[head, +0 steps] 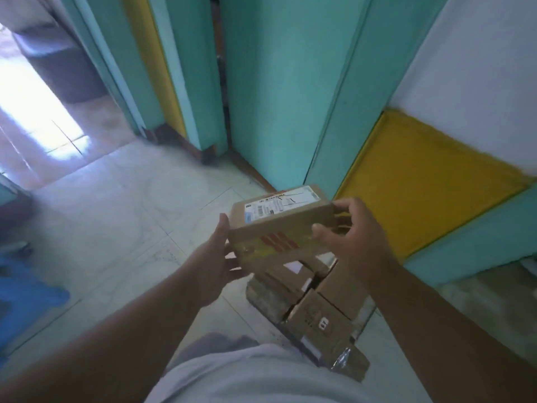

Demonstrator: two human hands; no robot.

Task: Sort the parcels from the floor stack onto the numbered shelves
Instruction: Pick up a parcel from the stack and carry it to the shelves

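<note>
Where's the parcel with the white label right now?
Head view, centre right: the labelled parcel is held between left hand and right hand, above the floor stack.

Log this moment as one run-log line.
stage: parcel lifted | left hand: holds cardboard parcel | right hand: holds same parcel | floor stack: boxes remain below | shelves: not visible
</note>
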